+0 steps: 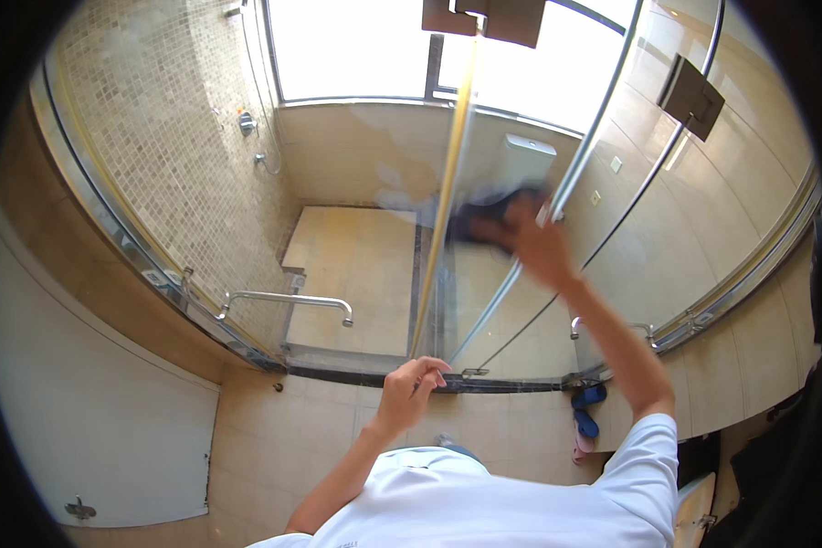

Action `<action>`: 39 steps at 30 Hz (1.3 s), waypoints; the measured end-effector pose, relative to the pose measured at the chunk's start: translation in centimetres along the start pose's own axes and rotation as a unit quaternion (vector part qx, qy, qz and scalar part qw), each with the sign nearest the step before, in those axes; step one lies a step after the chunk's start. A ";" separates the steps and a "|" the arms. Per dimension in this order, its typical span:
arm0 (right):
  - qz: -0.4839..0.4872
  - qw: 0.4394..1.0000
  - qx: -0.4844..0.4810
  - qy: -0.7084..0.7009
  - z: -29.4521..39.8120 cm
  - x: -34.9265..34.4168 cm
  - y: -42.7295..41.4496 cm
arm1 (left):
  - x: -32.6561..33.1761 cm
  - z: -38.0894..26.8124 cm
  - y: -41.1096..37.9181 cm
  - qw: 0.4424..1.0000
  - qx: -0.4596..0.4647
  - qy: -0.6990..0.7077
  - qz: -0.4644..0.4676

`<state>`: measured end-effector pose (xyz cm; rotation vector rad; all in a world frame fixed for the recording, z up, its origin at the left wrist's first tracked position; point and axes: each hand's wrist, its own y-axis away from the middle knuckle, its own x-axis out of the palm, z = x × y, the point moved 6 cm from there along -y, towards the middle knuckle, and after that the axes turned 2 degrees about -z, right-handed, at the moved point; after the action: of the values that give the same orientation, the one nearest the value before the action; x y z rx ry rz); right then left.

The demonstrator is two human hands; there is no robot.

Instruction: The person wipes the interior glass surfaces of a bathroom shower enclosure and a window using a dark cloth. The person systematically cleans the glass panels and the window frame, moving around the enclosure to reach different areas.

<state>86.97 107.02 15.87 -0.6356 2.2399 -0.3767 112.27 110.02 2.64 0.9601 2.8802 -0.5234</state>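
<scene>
A dark cloth (481, 218) is bunched under the spread fingers of my right hand (542, 241). Both are blurred and lie against a clear glass panel (467, 301) of a shower enclosure, beside a vertical chrome-coloured strip (592, 140). A yellowish edge strip (457, 137) runs down to the left of the cloth. My left hand (411, 392) hovers low in front of my chest, near the foot of this strip. Its fingers are loosely bent and apart, with nothing visible in them; whether they touch the glass edge I cannot tell.
Metal hinge plates (503, 19) join the glass above, and a bar handle (288, 297) juts out at left. Behind the glass are a toilet (529, 154) and a shower mixer (247, 124). Blue slippers (587, 411) lie at right, and a white door (109, 383) stands at left.
</scene>
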 end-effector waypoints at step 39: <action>-0.016 0.976 -0.205 -0.074 -4.6 4.2 5.3 | 9.1 -4.9 -6.1 0.985 -0.074 -0.132 -0.078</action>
<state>79.39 109.46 14.04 -0.8836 2.1780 0.1223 101.57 112.26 7.59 0.5959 2.7199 -0.4029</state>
